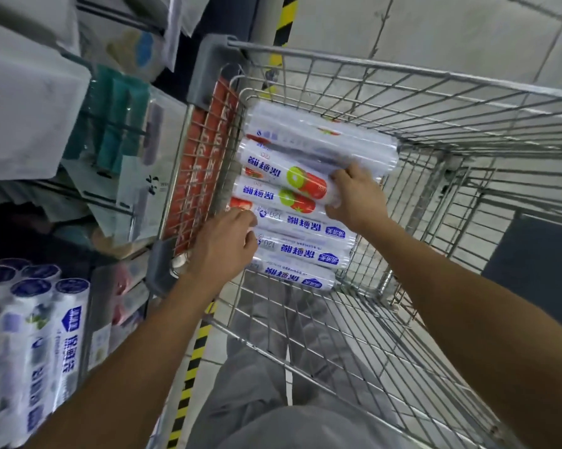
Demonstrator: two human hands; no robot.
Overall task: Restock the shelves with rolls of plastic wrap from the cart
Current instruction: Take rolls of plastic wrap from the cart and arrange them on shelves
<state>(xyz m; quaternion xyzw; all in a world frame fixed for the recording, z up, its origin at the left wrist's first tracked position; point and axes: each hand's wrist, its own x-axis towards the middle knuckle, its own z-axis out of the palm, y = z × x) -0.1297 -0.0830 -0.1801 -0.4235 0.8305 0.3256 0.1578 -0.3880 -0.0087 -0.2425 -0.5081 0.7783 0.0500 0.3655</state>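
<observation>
Presently both hands are found inside the wire cart [402, 69], where the rolls of plastic wrap [300, 230] are stacked crosswise at the far end, against the red panel [205, 157]. The right hand [359, 197] is closed round the right ends of the fruit-printed rolls [292, 186] in the middle of the stack, thumb above and fingers below. The left hand [222, 244] is curled against the opposite ends of the stack. A grip is judged likely, though which rolls are taken on that side cannot be told. No roll is seen lifted clear of the others.

At lower left, beside the shelf front [130, 286], standing rolls [68, 328] in similar blue-and-white packaging are already faced, upright and close together.

The task is judged part done. Stock is present on the shelving, yet several rolls remain in the cart, and the lifting, carrying and placing of this handful are outstanding.
</observation>
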